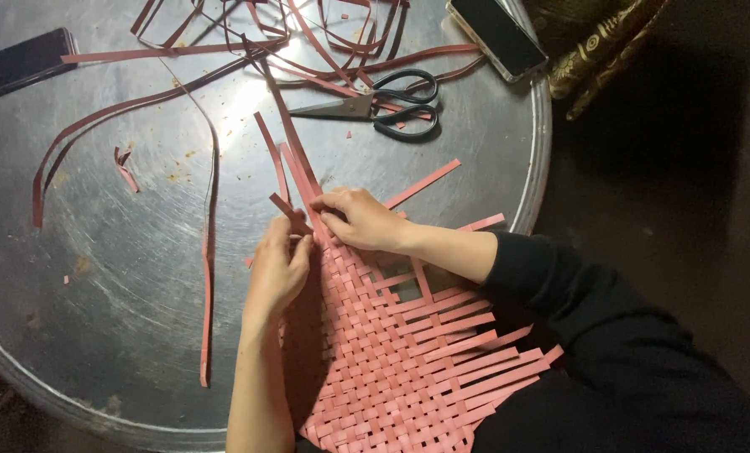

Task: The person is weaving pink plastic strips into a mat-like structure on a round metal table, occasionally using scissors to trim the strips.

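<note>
Both hands meet at the top edge of the pink woven mat [391,369], right at the spot where the weave ends and the loose strips begin. The left hand [278,268] comes up from below, fingers curled together and pressing down on the mat's upper left corner, thumb side toward the other hand. The right hand [360,220] reaches across from the right, black sleeve [593,335] pushed up the forearm, and its fingertips are pinched closed on a pink strip [295,164] that rises from the weave and runs up toward the middle of the tabletop [98,252]. The two hands are touching or all but touching at the fingertips; exactly which strand the left fingers grip I cannot tell.

The mat lies at the near right part of the round grey metal tabletop, its lower edge hanging over the rim toward the person's lap, unwoven ends fanning out to the right. Beyond the hands, black-handled scissors [383,105] rest among a tangle of loose strips [308,33] at the far side. One long loose strip [209,277] trails down the tabletop just left of the left hand. A dark phone [24,60] lies at the far left, a second phone [496,35] at the far right rim, well apart from the work.
</note>
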